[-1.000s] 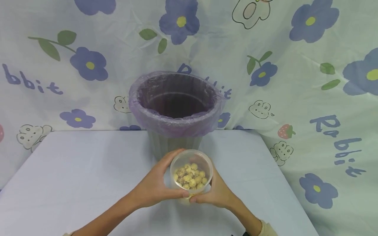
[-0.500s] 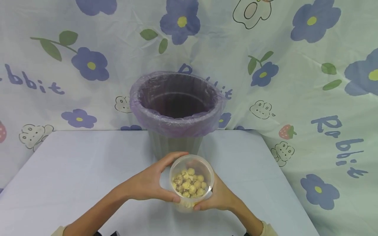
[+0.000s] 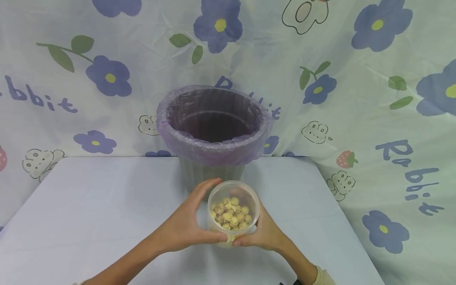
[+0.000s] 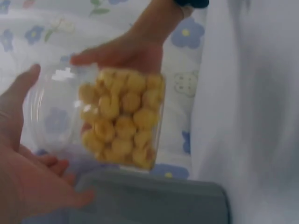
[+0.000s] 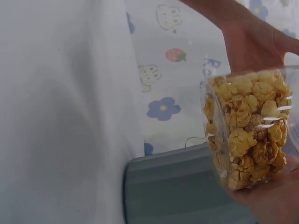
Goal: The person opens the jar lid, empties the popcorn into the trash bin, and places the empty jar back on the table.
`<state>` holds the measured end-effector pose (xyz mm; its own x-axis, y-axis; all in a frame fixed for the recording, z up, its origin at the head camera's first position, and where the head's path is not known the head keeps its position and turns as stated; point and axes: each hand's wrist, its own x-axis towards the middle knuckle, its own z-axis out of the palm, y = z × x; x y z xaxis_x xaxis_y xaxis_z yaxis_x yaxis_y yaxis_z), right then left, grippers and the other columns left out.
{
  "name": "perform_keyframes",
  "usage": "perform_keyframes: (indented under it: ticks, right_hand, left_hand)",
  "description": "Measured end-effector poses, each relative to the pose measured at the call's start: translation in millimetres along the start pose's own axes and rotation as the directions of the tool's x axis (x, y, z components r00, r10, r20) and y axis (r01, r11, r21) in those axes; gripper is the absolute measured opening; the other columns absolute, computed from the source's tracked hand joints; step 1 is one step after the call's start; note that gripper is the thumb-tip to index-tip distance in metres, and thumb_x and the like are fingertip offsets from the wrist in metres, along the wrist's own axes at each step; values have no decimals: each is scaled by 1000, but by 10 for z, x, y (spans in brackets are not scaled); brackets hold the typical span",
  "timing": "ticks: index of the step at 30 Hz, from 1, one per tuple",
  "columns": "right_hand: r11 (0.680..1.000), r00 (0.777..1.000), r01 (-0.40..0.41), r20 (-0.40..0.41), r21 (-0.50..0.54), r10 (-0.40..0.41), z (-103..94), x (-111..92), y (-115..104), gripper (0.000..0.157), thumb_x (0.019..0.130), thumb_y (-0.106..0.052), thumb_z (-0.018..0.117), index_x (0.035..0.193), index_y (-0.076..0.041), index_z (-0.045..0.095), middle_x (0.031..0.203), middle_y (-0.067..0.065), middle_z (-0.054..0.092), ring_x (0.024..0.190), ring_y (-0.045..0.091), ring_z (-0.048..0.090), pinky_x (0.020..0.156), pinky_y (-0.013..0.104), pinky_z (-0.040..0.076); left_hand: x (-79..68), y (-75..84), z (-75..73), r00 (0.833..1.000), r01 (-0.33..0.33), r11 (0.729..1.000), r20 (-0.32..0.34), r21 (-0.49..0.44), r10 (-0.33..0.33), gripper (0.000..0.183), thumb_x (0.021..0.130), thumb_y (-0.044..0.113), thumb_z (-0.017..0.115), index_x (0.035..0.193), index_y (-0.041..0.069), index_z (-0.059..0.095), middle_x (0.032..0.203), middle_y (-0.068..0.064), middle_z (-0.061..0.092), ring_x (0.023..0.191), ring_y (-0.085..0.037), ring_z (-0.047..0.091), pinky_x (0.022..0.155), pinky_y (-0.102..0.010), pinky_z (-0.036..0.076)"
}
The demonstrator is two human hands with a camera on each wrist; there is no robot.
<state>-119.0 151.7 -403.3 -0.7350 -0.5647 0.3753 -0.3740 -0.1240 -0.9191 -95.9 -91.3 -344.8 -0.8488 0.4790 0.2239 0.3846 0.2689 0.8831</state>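
Note:
A clear plastic jar (image 3: 225,192), its lower part filled with yellow caramel popcorn (image 3: 233,215), is held up over the table. My left hand (image 3: 187,223) spans its left side, thumb across the front and fingers toward the back, near the rim. From the other side my right hand (image 3: 265,233) grips the jar, thumb on the lower front. In the left wrist view the popcorn (image 4: 124,119) shows through the wall, with the right hand (image 4: 145,53) behind it. The right wrist view gives a close look at the jar (image 5: 247,130). Whether a lid is on cannot be told.
Just behind the jar stands a grey bin (image 3: 213,174) with a purple plastic liner (image 3: 213,153) folded over its rim. A white cloth covers the table (image 3: 107,206). Flower-and-rabbit printed sheeting (image 3: 270,35) hangs at the back and right.
The jar dipped slightly toward me half a second ago and has come back up. My left hand shifted left, then returned right, its thumb sliding across the jar's front. The bin stays put.

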Motion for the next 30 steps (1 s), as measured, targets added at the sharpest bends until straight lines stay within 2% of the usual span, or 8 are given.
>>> perform_keyframes:
  ticks: [5, 9, 13, 17, 20, 22, 25, 30]
  right_hand:
    - [1000, 1000, -9, 26, -6, 9, 4, -10, -18, 114, 60, -2, 88, 155, -14, 27, 148, 15, 42, 132, 34, 43, 112, 39, 35]
    - [1000, 999, -3, 47, -2, 3, 12, 1, -20, 113, 60, -3, 88, 155, -13, 26, 148, 16, 42, 132, 35, 43, 112, 40, 35]
    - [1000, 999, 24, 35, -11, -23, 8, 13, -6, 108, 68, -18, 92, 155, -13, 27, 148, 16, 41, 133, 34, 42, 112, 39, 34]
    - [999, 999, 40, 16, -11, -40, 1, 19, 4, 106, 73, -36, 90, 155, -12, 27, 148, 18, 41, 133, 33, 42, 113, 38, 33]
    - [999, 999, 34, 7, -9, -34, -8, 20, 3, 106, 74, -37, 90, 155, -12, 26, 149, 18, 40, 134, 34, 41, 113, 38, 33]
    - [1000, 1000, 25, 8, -6, -25, -15, 18, 3, 105, 74, -35, 90, 155, -12, 26, 149, 17, 39, 135, 34, 40, 113, 38, 34]
    - [1000, 1000, 10, 16, 2, -10, -23, 13, 1, 105, 73, -26, 91, 155, -12, 26, 149, 16, 39, 135, 34, 40, 112, 38, 34]
    - [1000, 999, 1, 38, 15, -1, -16, 1, -9, 110, 63, -6, 88, 154, -11, 27, 148, 18, 41, 132, 34, 43, 113, 38, 34]
  left_hand:
    - [71, -104, -188, 984, -12, 994, 177, -112, 32, 101, 74, 24, 90, 156, 23, 31, 156, 6, 31, 143, -28, 26, 107, -69, 23]
    - [119, -165, -228, 972, -39, 990, 225, -138, 70, 98, 75, 21, 89, 155, 26, 34, 156, 8, 32, 144, -26, 27, 108, -68, 22]
    - [120, -172, -174, 981, -75, 990, 168, -116, 94, 90, 76, 22, 88, 152, 28, 39, 155, 6, 36, 144, -26, 29, 108, -69, 22]
    - [69, -117, -51, 997, -70, 995, 37, -71, 73, 89, 74, 27, 90, 149, 25, 42, 153, 4, 38, 144, -27, 29, 109, -68, 22]
    - [15, -69, 53, 998, -47, 998, -55, -43, 44, 90, 73, 31, 90, 149, 21, 42, 152, 0, 38, 143, -29, 30, 110, -66, 23]
    - [-9, -51, 84, 997, -27, 999, -74, -29, 24, 93, 73, 33, 90, 150, 19, 40, 153, -2, 37, 144, -31, 28, 110, -67, 22]
    - [-5, -56, 44, 1000, -5, 1000, -27, -26, 5, 99, 72, 34, 90, 153, 20, 34, 155, -4, 34, 143, -32, 29, 108, -68, 24]
    - [88, -121, -139, 987, -22, 994, 153, -105, 38, 104, 72, 25, 91, 156, 25, 30, 155, 2, 34, 142, -28, 30, 108, -67, 24]
